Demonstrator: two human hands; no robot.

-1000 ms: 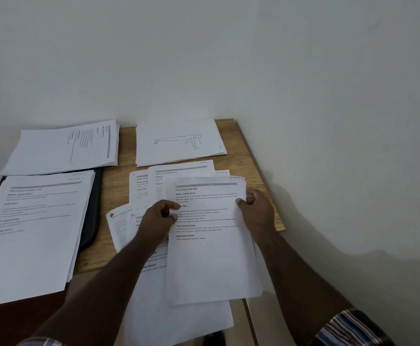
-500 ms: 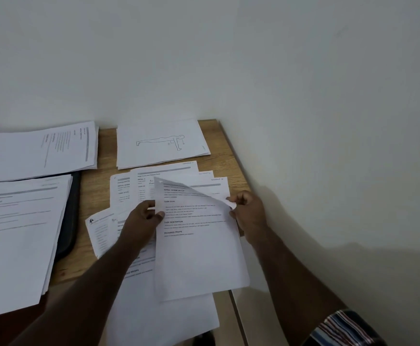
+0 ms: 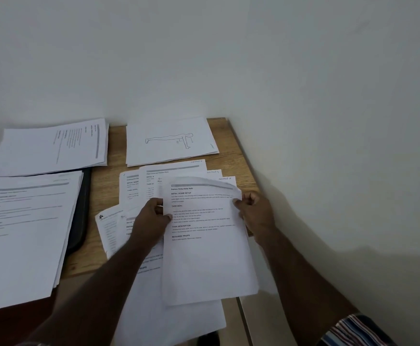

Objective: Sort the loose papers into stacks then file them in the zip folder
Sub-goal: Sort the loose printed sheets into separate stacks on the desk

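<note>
Papers cover most of the small wooden table (image 3: 104, 222) in the single head view, and the sorting is plainly under way but not finished. The left hand (image 3: 154, 221) has its fingers and thumb curled onto the left edge of the top sheet (image 3: 204, 240), while the right hand (image 3: 255, 211) pinches that sheet near its upper right corner, which is peeled up and curled over toward the person. Under it lies a fanned loose pile (image 3: 139, 186) of printed pages, each with a handwritten note at its top right corner; the lower part of this pile hangs past the near edge of the table. Three stacks sit apart from it: a far-left stack (image 3: 51, 146) turned sideways, a drawing stack (image 3: 171, 141) showing a plank-pose figure at the back, and a large near-left stack (image 3: 26, 226). That last one rests on a dark flat case, probably the zip folder (image 3: 82, 216) — only its right edge shows, so I cannot tell whether it is open or zipped. What could go wrong: the held sheet may drag the page beneath it along, since thin pages cling, and both would land in one stack. The overhanging pages could also slide off the table if the left hand lifts away — nothing else seems to pin them. A hasty pull might crease the curled corner too.
</note>
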